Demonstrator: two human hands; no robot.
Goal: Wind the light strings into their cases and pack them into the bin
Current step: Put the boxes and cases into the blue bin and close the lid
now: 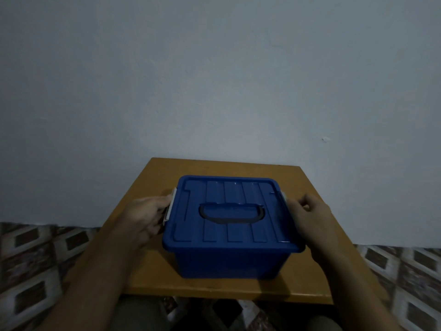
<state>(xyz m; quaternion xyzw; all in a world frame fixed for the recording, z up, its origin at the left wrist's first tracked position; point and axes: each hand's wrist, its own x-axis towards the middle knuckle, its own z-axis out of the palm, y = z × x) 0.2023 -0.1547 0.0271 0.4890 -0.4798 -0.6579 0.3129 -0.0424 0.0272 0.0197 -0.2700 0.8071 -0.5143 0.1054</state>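
Where the bin stands: blue plastic storage bin (226, 261) in the middle of the orange-brown wooden desk (152, 278), lid on.
Lid: blue ribbed plastic lid (229, 194) with a dark handle (231, 215) lying flat in its recess.
Left hand: left hand (145, 218) against the bin's left side, fingers (162, 201) fairly straight and together, touching the white left latch (170, 206).
Right hand: right hand (312, 220) at the white right latch (282, 195), fingers curled; whether they grip it I cannot tell.
Surroundings: pale wall (214, 80) behind the desk, patterned floor tiles (35, 259) on either side.
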